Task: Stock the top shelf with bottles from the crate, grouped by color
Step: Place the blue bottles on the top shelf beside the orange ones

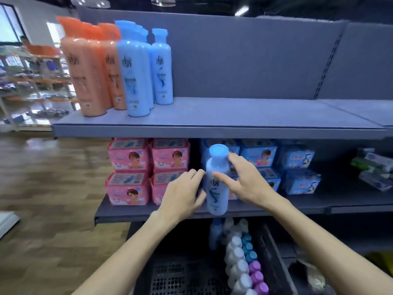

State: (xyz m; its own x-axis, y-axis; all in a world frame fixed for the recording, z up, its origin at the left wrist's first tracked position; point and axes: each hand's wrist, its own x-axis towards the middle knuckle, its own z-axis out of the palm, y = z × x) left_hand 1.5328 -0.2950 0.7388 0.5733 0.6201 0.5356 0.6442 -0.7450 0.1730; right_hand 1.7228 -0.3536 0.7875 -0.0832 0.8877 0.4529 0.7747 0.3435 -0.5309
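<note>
A light blue bottle stands upright in the air in front of the middle shelf, above the crate. My right hand grips its upper body, thumb across the front. My left hand touches its left side with curled fingers. On the grey top shelf, at the left end, stand several orange bottles and, right beside them, several light blue bottles. The black crate below holds white bottles, teal-capped and purple-capped bottles, and one light blue bottle.
The top shelf is bare right of the blue bottles. The middle shelf carries pink packs on the left and blue packs on the right. A wooden floor and other store racks lie to the left.
</note>
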